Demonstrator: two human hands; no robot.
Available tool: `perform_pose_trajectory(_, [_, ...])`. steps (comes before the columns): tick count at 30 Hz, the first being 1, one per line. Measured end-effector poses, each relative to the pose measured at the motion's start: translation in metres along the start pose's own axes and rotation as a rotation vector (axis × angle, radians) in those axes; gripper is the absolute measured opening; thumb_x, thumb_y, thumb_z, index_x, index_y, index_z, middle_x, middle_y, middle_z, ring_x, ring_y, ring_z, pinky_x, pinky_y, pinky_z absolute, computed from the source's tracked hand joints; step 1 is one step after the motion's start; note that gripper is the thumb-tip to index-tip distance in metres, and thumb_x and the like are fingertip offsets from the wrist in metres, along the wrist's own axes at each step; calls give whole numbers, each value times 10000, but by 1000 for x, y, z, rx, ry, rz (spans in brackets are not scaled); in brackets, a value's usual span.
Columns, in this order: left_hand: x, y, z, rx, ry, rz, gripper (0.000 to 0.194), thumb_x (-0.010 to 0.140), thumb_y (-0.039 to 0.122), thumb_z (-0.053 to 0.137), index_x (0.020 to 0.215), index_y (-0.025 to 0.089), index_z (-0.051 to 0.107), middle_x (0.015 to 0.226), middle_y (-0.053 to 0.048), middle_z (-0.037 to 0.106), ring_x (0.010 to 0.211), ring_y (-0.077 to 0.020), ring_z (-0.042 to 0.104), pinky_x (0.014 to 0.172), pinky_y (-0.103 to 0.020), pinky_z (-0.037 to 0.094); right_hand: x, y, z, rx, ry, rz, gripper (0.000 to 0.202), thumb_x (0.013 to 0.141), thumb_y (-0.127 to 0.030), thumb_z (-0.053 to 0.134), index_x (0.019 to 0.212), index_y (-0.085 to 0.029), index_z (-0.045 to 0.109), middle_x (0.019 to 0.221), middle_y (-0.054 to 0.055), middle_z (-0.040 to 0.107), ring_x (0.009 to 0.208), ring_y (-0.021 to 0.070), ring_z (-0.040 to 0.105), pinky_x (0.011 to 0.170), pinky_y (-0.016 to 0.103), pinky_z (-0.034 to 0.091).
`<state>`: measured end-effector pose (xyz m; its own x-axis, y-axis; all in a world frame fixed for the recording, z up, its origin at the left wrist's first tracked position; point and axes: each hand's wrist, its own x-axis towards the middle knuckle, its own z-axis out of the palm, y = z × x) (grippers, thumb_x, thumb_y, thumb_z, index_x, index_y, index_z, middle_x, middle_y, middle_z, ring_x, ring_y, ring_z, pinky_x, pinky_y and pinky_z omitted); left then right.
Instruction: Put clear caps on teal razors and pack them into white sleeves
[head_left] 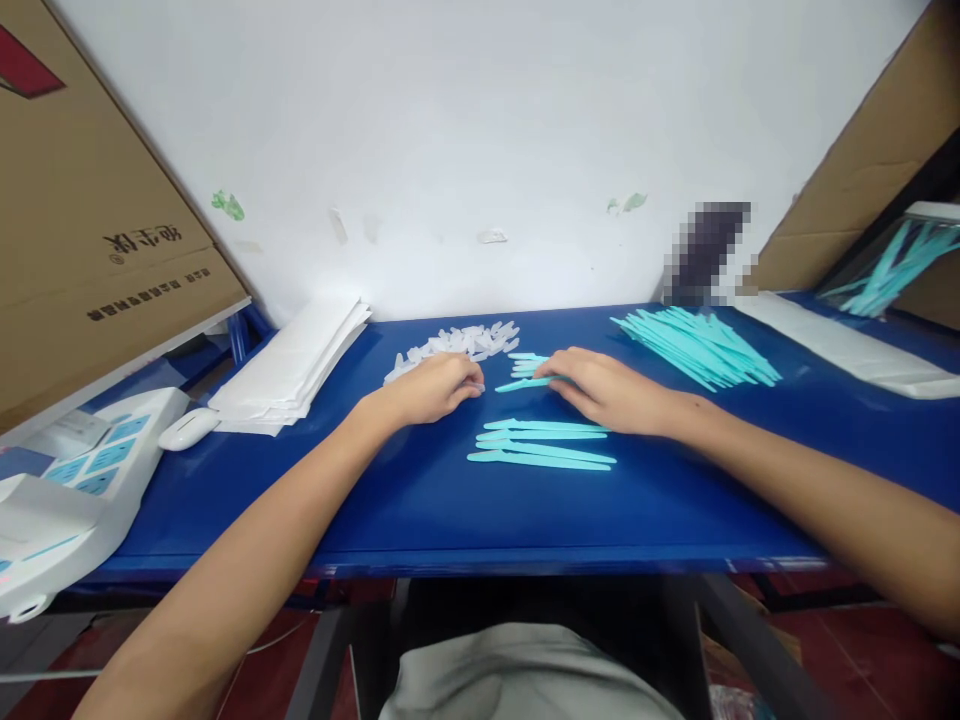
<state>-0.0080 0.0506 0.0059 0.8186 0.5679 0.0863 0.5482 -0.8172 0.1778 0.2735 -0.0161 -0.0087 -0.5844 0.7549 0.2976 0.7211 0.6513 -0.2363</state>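
My right hand [592,385] is closed round the handle of a turquoise eyebrow razor [523,384], whose blade end points left. Facing it across a small gap, my left hand [439,387] pinches a small translucent cap [478,387], mostly hidden by the fingers. Behind the left hand spreads a heap of translucent caps [472,342]. More turquoise razors [526,364] lie just past the held one, partly covered by my right hand. Nearer to me, several razors [540,462] are laid roughly side by side. A large pile of turquoise razors [697,345] lies beyond my right hand.
Left on the blue table [420,510] lie white paper sleeves [281,365], a white mouse-shaped object [187,429] and a white power strip [112,470]. A cardboard box [97,220] leans at left. To the right are a long white strip [847,345] and bagged turquoise sticks [900,265].
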Motion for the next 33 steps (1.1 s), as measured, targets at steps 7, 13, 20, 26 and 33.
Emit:
perform_pose_trajectory(7, [-1,5,3,47,56,42,296,1020,209,472,1286,162,593,1030,-99,699,890,-220,644,808,-326,470,0,-5,-2,7,48,155,362,1036,-282,336,1365,-189,456,976,110,710,851,285,674,724,389,484])
perform_pose_trajectory(13, [0,5,-1,83,22,72,298,1008,166,414,1077,159,704,992,-106,683,890,-221,651,828,-328,483,1,-3,-5,-27,20,225,283,1000,-289,410,1254,-226,515,1019,95,708,881,276,660,751,368,448])
perform_pose_trajectory(20, [0,4,-2,88,15,3,358,990,185,436,1144,135,756,1022,-129,707,924,-233,668,924,-354,504,1,0,-5,-36,-41,255,276,989,-389,485,1199,-213,517,931,82,693,845,271,638,707,343,421])
perform_pose_trajectory(26, [-3,5,-6,65,28,22,352,966,214,451,1076,136,775,1045,-119,731,940,-228,678,938,-341,513,0,2,-6,-19,5,231,331,1024,-386,431,1283,-182,456,1017,124,700,824,267,650,686,345,432])
perform_pose_trajectory(33, [-6,3,-13,33,-69,4,410,904,107,457,1171,151,765,1153,-103,752,1027,-225,698,934,-329,534,2,1,-6,-37,-41,222,358,1062,-381,368,1304,-182,540,1036,124,733,849,264,672,682,338,423])
